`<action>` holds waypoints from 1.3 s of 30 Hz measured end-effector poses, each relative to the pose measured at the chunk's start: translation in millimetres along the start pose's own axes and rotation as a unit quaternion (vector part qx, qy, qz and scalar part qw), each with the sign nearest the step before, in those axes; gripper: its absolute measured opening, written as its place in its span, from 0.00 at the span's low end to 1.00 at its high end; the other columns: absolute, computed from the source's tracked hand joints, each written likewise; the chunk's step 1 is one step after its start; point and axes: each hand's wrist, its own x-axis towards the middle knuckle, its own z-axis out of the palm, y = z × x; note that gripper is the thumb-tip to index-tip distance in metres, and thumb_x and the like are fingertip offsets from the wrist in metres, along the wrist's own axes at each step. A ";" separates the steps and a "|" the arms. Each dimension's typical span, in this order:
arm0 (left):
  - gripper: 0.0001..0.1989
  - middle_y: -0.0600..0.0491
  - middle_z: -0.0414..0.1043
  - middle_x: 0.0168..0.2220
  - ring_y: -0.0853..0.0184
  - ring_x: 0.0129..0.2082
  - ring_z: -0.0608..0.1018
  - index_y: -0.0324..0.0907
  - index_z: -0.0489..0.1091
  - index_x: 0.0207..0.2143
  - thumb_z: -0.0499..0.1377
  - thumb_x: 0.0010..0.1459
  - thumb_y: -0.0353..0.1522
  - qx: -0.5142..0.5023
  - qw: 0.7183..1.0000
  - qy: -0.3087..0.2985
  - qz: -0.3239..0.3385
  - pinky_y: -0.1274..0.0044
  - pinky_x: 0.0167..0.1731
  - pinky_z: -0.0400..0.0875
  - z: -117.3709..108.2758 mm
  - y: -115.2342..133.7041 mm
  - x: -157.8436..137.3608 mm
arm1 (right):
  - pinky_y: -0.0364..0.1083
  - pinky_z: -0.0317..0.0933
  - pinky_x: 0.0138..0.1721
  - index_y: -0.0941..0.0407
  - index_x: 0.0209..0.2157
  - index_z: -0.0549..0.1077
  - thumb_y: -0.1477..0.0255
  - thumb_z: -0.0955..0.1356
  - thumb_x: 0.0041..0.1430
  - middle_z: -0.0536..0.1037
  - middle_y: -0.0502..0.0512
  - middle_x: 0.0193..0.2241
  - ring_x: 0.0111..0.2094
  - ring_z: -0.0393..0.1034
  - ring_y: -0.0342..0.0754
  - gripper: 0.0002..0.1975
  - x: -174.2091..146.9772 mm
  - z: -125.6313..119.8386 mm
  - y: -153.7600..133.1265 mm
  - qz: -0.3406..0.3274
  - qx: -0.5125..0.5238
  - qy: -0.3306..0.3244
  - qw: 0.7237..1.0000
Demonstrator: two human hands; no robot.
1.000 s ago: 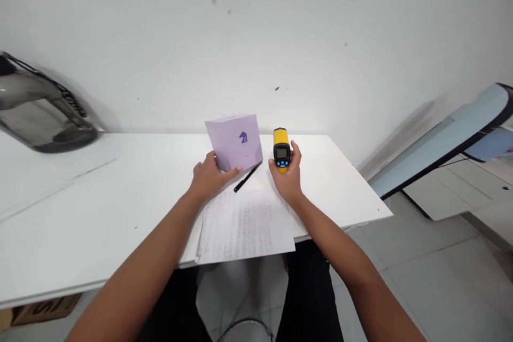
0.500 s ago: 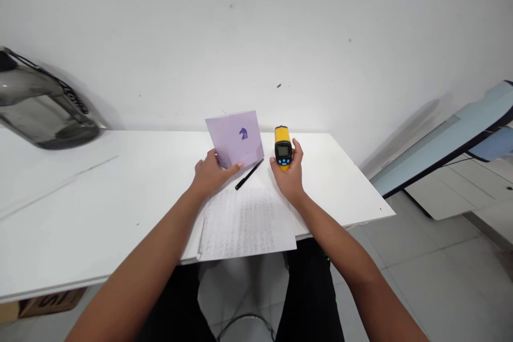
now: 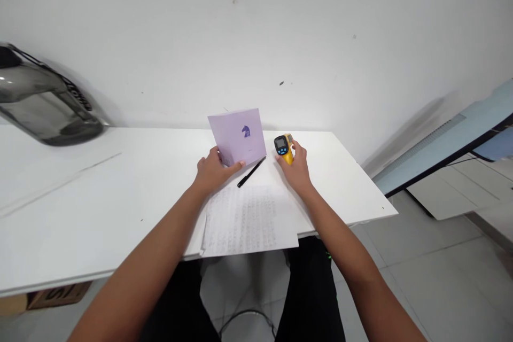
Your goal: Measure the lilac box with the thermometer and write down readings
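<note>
With the left hand, holds the folded purple card in a tilted, standing pose, just behind the black pen and a little to its left; pinches the card near the lower left corner, thumb across the front, other fingers mostly hidden behind. With the right hand, grips the yellow-and-black infrared thermometer, to the right of the pen and somewhat beyond it, thumb on one side of the handle, fingers curled around the other. Cannot tell any pressing of a trigger, nor any contact of the handle with the white table. In front of the pen, can see the handwritten sheet, lapping over the near table edge. Judging by both grips, seems to be at a step of handling and positioning both objects together, with neither one released yet. For the next move, would probably call for a steady left pinch, against collapse of the card, and for gentle turning of the right wrist, well away from the pen, before any loosening of the fingers.
</note>
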 end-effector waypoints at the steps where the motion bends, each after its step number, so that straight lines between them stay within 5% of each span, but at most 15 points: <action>1: 0.47 0.38 0.70 0.59 0.46 0.58 0.72 0.39 0.59 0.62 0.63 0.47 0.56 0.002 1.000 -0.001 -0.003 0.60 0.53 0.67 0.1 -0.3 -0.1 | 0.61 0.63 0.58 0.51 0.65 0.60 0.61 0.70 0.57 0.62 0.64 0.59 0.61 0.62 0.61 0.35 1.3 -1.9 0.5 0.001 -0.022 -0.007 1.000; 8: 0.46 0.39 0.71 0.58 0.44 0.59 0.71 0.40 0.59 0.60 0.62 0.46 0.58 0.029 1.000 0.001 0.011 0.57 0.56 0.66 1.2 -1.8 0.2 | 0.55 0.67 0.50 0.53 0.63 0.64 0.66 0.67 0.62 0.65 0.62 0.63 0.54 0.70 0.58 0.28 1.5 -9.7 -9.0 0.035 -0.213 -0.047 0.975; 15: 0.40 0.41 0.72 0.56 0.46 0.59 0.72 0.43 0.60 0.56 0.64 0.46 0.54 0.084 0.993 0.011 0.084 0.52 0.66 0.49 4.6 -5.3 2.8 | 0.53 0.62 0.50 0.54 0.61 0.66 0.67 0.67 0.64 0.69 0.62 0.60 0.51 0.72 0.56 0.24 5.3 -9.8 -6.3 0.023 -0.346 -0.095 0.933; 24: 0.40 0.43 0.72 0.55 0.47 0.56 0.74 0.43 0.58 0.56 0.65 0.45 0.52 0.101 0.992 0.033 0.065 0.55 0.61 0.59 5.7 -8.4 6.6 | 0.56 0.59 0.48 0.56 0.61 0.67 0.71 0.65 0.64 0.70 0.68 0.58 0.50 0.70 0.60 0.24 3.4 -9.3 -7.8 0.007 -0.392 -0.116 0.913; 28: 0.40 0.41 0.71 0.56 0.47 0.57 0.72 0.42 0.58 0.55 0.65 0.45 0.52 0.113 0.992 0.032 0.054 0.54 0.62 0.57 7.4 -9.7 7.9 | 0.59 0.55 0.54 0.58 0.58 0.72 0.72 0.66 0.64 0.73 0.69 0.56 0.56 0.64 0.64 0.21 0.2 -5.8 -10.2 -0.090 -0.388 -0.097 0.912; 33: 0.40 0.42 0.72 0.54 0.48 0.57 0.72 0.43 0.59 0.54 0.65 0.44 0.52 0.111 0.992 0.037 0.051 0.55 0.62 0.57 8.7 -10.9 8.6 | 0.56 0.58 0.52 0.58 0.53 0.76 0.80 0.61 0.66 0.77 0.64 0.53 0.53 0.67 0.58 0.20 -4.3 12.6 -13.8 -0.297 -0.308 -0.238 0.872; 39: 0.41 0.42 0.72 0.55 0.47 0.58 0.72 0.44 0.59 0.54 0.65 0.42 0.53 0.103 0.993 0.036 0.045 0.56 0.62 0.55 8.5 -10.5 8.5 | 0.57 0.59 0.52 0.57 0.59 0.72 0.80 0.61 0.66 0.75 0.64 0.56 0.54 0.66 0.58 0.22 -8.5 27.2 -11.9 -0.341 -0.299 -0.272 0.849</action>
